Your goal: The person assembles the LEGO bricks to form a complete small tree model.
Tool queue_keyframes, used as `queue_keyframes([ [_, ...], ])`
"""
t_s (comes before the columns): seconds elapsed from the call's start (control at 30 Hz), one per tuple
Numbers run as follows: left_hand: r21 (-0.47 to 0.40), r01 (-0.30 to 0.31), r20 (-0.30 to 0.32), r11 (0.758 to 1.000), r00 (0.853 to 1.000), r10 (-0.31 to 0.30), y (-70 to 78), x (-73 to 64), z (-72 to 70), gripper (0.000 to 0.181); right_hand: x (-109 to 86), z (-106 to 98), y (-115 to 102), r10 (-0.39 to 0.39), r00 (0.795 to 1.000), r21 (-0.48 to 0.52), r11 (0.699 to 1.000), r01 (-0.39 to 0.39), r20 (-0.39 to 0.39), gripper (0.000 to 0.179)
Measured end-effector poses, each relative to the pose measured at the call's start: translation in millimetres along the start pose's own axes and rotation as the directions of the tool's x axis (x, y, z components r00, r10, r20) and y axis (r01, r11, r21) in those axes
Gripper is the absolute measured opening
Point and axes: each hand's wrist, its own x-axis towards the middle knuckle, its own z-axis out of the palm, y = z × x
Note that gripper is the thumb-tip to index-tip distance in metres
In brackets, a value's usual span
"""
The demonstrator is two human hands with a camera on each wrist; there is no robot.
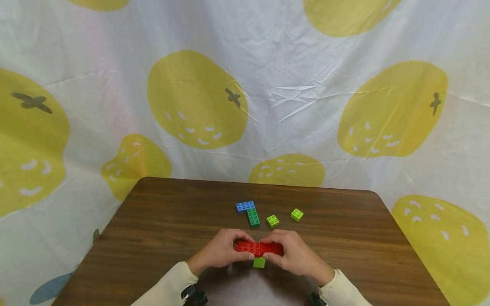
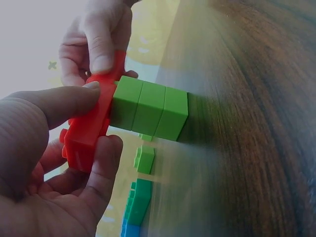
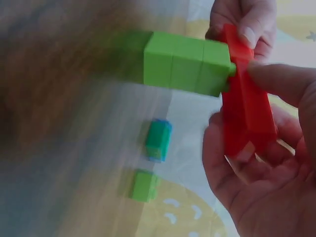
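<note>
Pinching red bricks [image 1: 246, 248] with left hand [image 1: 223, 250] and right hand [image 1: 294, 254], side by side above wooden table [image 1: 337, 229], facing fruit-print cloth [image 1: 287, 102] beyond fingers [image 2: 107, 158].

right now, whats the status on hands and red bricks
Left hand, right hand gripping red bricks. Lime stack beneath. Other bricks lie beyond, not blocking.

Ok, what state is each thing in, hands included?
Red bricks: end to end, studs up.
Left hand: grips red bricks, left end.
Right hand: grips their right end.
Lime stack: three bricks under the red bricks, stud showing at the joint.
Blue brick: flat, studs up.
Dark green brick: flat, studs up.
Nearer loose lime brick: flat, studs up.
Farther loose lime brick: flat, studs up.
</note>
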Motion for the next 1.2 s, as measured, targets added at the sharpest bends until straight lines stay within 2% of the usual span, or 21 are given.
queue_keyframes([
  [0.13, -0.012, -0.001, 0.002, 1.0, 1.0, 0.001, -1.1, -0.9, 1.1, 0.027, 0.2, 1, 0, -0.01, 1.0, 0.005, 1.0, 0.009, 0.012, 0.024],
  [0.63, -0.001, 0.011, 0.017, 1.0, 1.0, -0.011, 0.9, 0.1, 2.7, 0.027, -0.2, 1, 2, 0.066, 0.997, 0.034, 0.997, -0.068, 0.049, 0.027],
  [0.9, 0.03, -0.009, 0.011, 1.0, 1.0, 0.008, -0.9, 1.8, 2.8, 0.029, -1.2, 2, 3, 0.063, 0.998, 0.01, 0.998, -0.063, 0.029, 0.027],
  [1.1, -0.02, 0.006, 0.017, 1.0, 1.0, -0.006, -0.2, 4.5, -2.4, 0.032, -0.8, 2, 2, 0.075, 0.997, 0.023, 0.997, -0.076, 0.027, 0.029],
  [1.2, -0.032, 0.017, -0.005, 0.999, 1.0, -0.018, -0.5, 8.5, -6.0, 0.032, -0.5, 2, 1, 0.082, 0.996, 0.022, 0.996, -0.083, 0.029, 0.029],
])
